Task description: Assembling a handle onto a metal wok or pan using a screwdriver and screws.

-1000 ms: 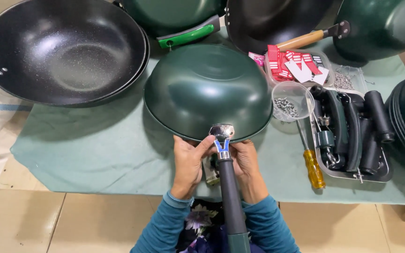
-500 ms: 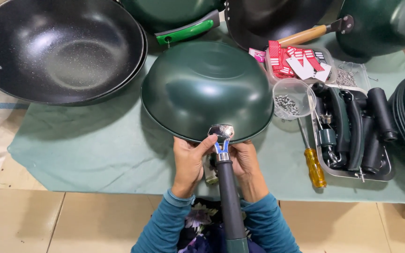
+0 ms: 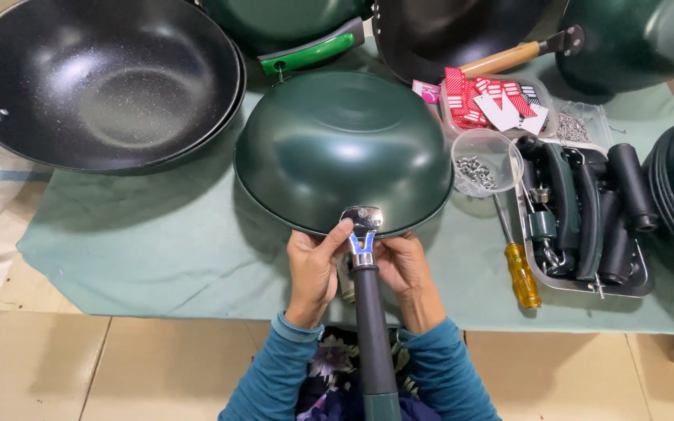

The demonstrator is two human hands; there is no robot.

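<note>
Green-clothed tabletop unchanged: both hands, left and right, still grip the handle at the upturned wok (no visible shift).

The upturned round metal wok is deep glossy green, its long handle matt black with a bright silver bracket. The cloth-covered table is pale sage green. The wide non-stick pan is black with fine pale speckles. The slim screwdriver has an amber-yellow grip. The little card tags are red and white. Both sleeves are teal blue, above a purple floral fabric.
</note>
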